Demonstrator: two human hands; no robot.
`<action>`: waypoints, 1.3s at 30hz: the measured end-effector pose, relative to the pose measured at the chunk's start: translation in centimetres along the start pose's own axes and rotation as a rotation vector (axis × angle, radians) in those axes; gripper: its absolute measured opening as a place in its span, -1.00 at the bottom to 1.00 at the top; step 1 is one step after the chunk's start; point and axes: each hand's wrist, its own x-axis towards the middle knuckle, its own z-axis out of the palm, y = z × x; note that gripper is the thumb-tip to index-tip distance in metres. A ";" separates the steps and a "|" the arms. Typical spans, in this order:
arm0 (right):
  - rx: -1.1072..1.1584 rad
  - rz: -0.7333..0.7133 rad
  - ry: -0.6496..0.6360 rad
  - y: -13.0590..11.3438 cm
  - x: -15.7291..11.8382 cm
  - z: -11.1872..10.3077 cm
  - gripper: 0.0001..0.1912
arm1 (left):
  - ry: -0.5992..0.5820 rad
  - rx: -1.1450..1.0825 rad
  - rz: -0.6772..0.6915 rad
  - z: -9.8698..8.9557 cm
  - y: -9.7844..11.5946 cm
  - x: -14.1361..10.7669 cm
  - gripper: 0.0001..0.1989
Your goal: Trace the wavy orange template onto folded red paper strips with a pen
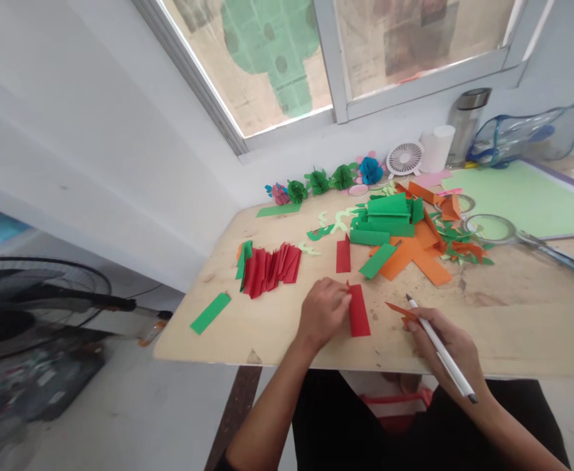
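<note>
My left hand (323, 313) has its fingers closed at the upper left edge of a folded red paper strip (359, 311), which lies on the wooden table. My right hand (446, 347) is closed around a white pen (441, 350), its dark tip pointing up and away. A small orange paper piece (401, 310) sticks out from the fingers of that same hand. Beyond the left hand lies a smaller red paper piece (343, 255). To its left, a row of folded red papers (270, 269) stands fanned out, with a green strip (210, 313) nearby.
Green folded papers (382, 219) and orange papers (417, 255) are heaped at the middle back. Scissors (556, 252) and a tape roll (490, 227) lie on the right. Paper flowers (319, 182), a small white fan (405, 158) and a bottle (466, 127) line the wall.
</note>
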 end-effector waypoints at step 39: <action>-0.001 -0.092 0.023 0.2 0.0 0.1 -0.77 | 0.108 -0.110 -0.298 0.1 -2.8 8.0 -0.67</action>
